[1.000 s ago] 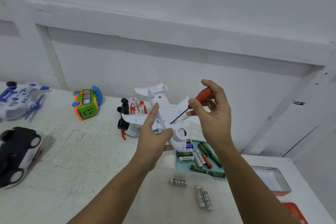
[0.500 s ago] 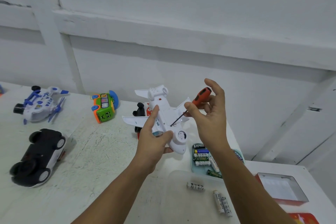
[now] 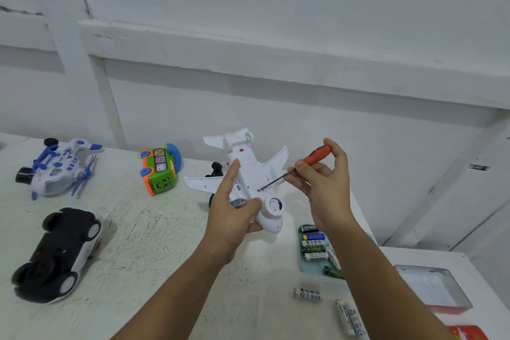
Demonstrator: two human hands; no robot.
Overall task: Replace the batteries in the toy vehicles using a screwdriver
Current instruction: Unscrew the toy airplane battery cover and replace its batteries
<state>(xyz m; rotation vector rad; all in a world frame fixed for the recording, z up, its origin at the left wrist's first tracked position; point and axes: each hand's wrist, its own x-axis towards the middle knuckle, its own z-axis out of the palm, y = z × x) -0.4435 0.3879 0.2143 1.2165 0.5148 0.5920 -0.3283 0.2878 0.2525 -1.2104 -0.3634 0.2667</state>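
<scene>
My left hand [image 3: 231,210] grips a white toy airplane [image 3: 248,174], held belly-up above the table with its nose toward me. My right hand [image 3: 325,188] pinches a screwdriver with an orange handle [image 3: 317,154]; its dark shaft slants down-left and the tip touches the plane's underside near a screw. A pale green tray [image 3: 303,265] holding several batteries lies below my right wrist. Three loose white batteries [image 3: 307,293] lie on the table in front of the tray.
On the white table [image 3: 154,243] lie a black and white toy car [image 3: 58,254], a blue and white toy helicopter [image 3: 58,168] and a green and orange toy bus [image 3: 160,171]. A dark toy shows behind the plane. An open box [image 3: 433,287] sits at right.
The view has shifted, so the toys appear further right and lower. My right hand has moved slightly right and the screwdriver tip now sits on the plane's underside.
</scene>
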